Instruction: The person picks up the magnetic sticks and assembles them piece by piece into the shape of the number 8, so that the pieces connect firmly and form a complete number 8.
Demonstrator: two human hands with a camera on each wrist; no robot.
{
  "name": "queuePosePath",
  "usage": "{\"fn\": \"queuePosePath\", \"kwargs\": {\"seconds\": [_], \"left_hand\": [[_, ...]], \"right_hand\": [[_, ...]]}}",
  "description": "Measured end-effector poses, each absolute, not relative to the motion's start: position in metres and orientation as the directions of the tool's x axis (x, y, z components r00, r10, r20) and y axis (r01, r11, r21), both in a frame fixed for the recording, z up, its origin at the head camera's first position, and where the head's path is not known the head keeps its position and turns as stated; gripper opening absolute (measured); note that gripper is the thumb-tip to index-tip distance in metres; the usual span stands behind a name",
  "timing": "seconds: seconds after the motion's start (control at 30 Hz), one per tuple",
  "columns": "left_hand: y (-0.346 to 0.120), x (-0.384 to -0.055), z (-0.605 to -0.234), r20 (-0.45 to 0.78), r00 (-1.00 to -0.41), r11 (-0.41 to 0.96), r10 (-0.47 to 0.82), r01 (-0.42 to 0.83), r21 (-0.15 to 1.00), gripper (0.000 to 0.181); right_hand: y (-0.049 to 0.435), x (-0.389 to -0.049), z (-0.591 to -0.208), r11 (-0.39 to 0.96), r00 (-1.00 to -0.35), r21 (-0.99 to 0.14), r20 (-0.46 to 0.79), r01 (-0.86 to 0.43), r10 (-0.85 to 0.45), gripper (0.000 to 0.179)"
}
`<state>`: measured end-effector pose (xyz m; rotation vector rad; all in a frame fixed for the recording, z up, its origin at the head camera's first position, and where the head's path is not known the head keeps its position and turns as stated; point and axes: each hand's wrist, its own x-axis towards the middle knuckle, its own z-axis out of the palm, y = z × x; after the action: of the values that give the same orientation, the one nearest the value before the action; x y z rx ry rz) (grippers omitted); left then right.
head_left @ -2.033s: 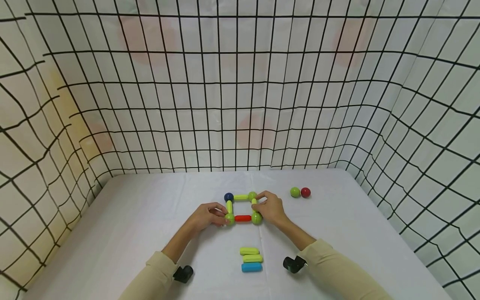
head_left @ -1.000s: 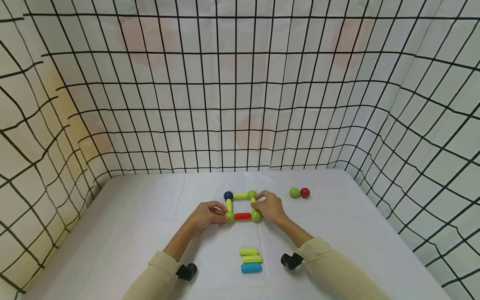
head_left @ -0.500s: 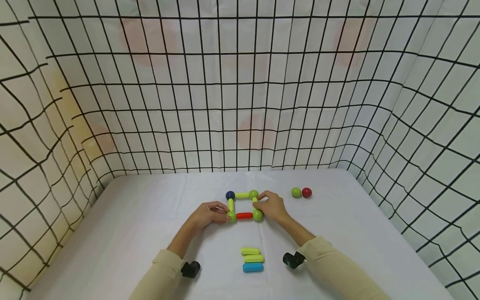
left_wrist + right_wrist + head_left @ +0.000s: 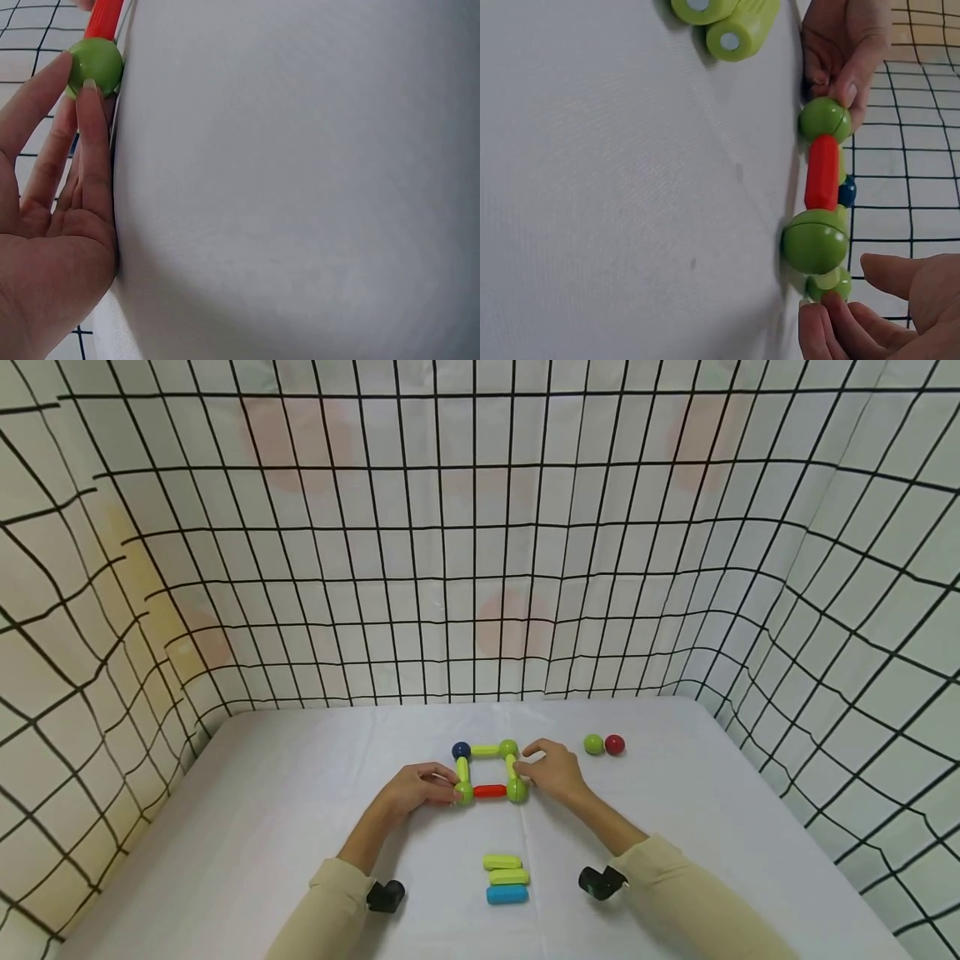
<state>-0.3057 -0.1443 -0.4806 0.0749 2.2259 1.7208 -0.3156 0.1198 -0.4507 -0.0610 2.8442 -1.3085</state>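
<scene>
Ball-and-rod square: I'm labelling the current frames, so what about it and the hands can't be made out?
Head view: whether the right grip touches the right-hand lime rod; too small where they overlap.
Head view: the outer edge of the near-left green ball, behind the left grip.
Left wrist view: the far end of the red rod, cut off by the top edge.
Right wrist view: part of the dark blue ball, behind the red rod.

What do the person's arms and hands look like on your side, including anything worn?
The left hand and right hand are bare, with no gloves visible. The left sleeve and right sleeve are plain beige and stop partway down the forearms. A small, rounded black wrist camera sits at each cuff: left camera, right camera.
</scene>
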Motion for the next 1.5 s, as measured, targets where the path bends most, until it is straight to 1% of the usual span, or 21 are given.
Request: {"fn": "queuePosePath", "kwargs": {"seconds": [0.13,0.27,0.43,0.53,0.6,0.7,0.87,1.0,1.27,1.5], "left_hand": [[-0.146,-0.306,-0.482,-0.219,-0.947,0.267,0.236,-0.154,0.951,0.030],[-0.146,-0.306,-0.484,-0.220,-0.945,0.268,0.241,-0.153,0.951,0.029],[-0.145,-0.307,-0.483,-0.223,-0.942,0.270,0.251,-0.153,0.951,0.028],[-0.144,-0.306,-0.482,-0.225,-0.942,0.267,0.250,-0.156,0.951,0.028],[-0.144,-0.305,-0.481,-0.222,-0.943,0.269,0.247,-0.154,0.951,0.029],[-0.143,-0.304,-0.480,-0.219,-0.944,0.272,0.245,-0.150,0.951,0.030],[-0.144,-0.304,-0.480,-0.227,-0.943,0.276,0.242,-0.158,0.948,0.029],[-0.145,-0.304,-0.481,-0.223,-0.946,0.285,0.236,-0.152,0.947,0.028],[-0.145,-0.305,-0.481,-0.225,-0.948,0.280,0.227,-0.158,0.947,0.028],[-0.145,-0.306,-0.481,-0.227,-0.947,0.268,0.229,-0.163,0.949,0.029]], "right_hand": [[0.120,-0.309,-0.443,0.645,-0.998,-0.762,0.027,-0.055,-0.053,0.031],[0.119,-0.299,-0.437,0.630,-0.992,-0.767,0.071,-0.121,-0.104,0.028],[0.116,-0.285,-0.433,0.606,-0.980,-0.776,0.080,-0.176,-0.184,0.017],[0.112,-0.276,-0.431,0.600,-0.969,-0.778,0.042,-0.184,-0.244,0.010],[0.111,-0.269,-0.429,0.601,-0.959,-0.779,0.001,-0.178,-0.283,0.009],[0.109,-0.261,-0.428,0.619,-0.937,-0.764,-0.060,-0.179,-0.345,0.014],[0.104,-0.253,-0.426,0.655,-0.896,-0.725,-0.122,-0.213,-0.427,0.024],[0.100,-0.248,-0.424,0.664,-0.872,-0.714,-0.158,-0.224,-0.464,0.023],[0.099,-0.240,-0.423,0.677,-0.821,-0.701,-0.236,-0.226,-0.519,0.017],[0.097,-0.237,-0.424,0.667,-0.801,-0.708,-0.250,-0.232,-0.544,0.013]]}}
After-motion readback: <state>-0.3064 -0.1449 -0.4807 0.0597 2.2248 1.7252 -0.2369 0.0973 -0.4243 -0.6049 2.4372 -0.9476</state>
